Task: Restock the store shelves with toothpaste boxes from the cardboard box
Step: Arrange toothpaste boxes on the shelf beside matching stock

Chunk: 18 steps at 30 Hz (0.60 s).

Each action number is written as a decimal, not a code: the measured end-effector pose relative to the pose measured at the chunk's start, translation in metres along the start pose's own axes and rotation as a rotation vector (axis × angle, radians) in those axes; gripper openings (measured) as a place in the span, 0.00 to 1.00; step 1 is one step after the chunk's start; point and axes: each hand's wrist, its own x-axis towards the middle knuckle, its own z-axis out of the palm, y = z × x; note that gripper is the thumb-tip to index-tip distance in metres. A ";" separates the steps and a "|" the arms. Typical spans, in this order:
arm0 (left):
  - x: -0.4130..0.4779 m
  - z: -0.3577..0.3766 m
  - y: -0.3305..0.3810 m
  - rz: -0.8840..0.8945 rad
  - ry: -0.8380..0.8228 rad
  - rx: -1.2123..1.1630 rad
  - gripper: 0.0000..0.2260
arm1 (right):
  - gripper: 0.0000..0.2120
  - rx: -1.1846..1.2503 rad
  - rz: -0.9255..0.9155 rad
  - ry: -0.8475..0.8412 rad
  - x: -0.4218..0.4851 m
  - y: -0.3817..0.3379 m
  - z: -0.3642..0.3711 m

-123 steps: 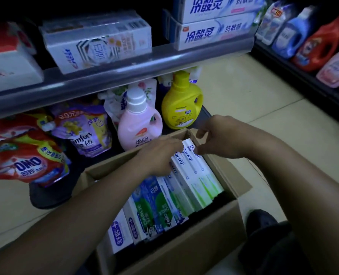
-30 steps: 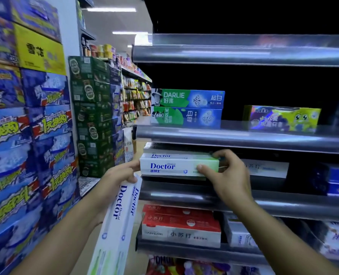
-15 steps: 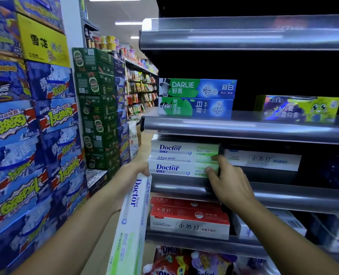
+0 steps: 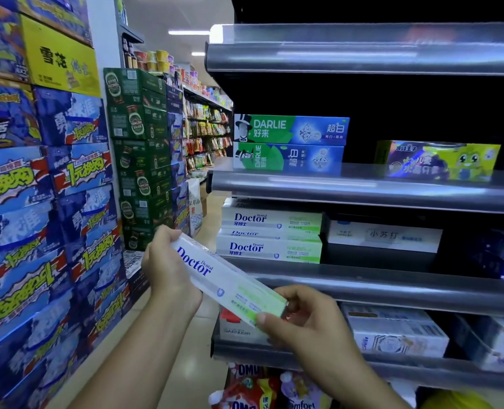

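Note:
I hold a white and green Doctor toothpaste box (image 4: 227,281) slanted in front of the shelving, its left end higher. My left hand (image 4: 165,267) grips that upper left end. My right hand (image 4: 301,317) pinches the lower green end. Just behind, on the middle shelf (image 4: 377,290), a stack of three Doctor boxes (image 4: 270,234) lies at the left end. The cardboard box is out of view.
Two Darlie boxes (image 4: 289,143) and a children's toothpaste box (image 4: 439,160) sit on the shelf above. A white baking-soda toothpaste box (image 4: 386,236) lies right of the stack. Blue and green drink cartons (image 4: 53,187) wall the left. Detergent pouches (image 4: 250,391) fill the bottom shelf.
My right hand has left the Doctor stack on the shelf and taken the lower end of the box in my left hand. That box has swung up from hanging vertically to a slant.

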 end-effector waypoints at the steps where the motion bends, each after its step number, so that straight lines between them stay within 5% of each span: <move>1: -0.001 0.001 -0.003 0.012 -0.034 -0.005 0.09 | 0.13 0.044 0.004 0.053 0.003 0.002 -0.002; 7: -0.002 -0.002 -0.010 0.281 -0.232 0.235 0.09 | 0.25 0.023 -0.102 0.328 0.032 0.001 -0.040; 14: 0.020 0.005 -0.011 0.320 -0.314 0.430 0.14 | 0.15 -0.044 -0.192 0.425 0.096 -0.008 -0.063; 18: 0.036 0.012 -0.011 0.349 -0.300 0.624 0.19 | 0.15 -0.316 -0.175 0.454 0.113 -0.005 -0.063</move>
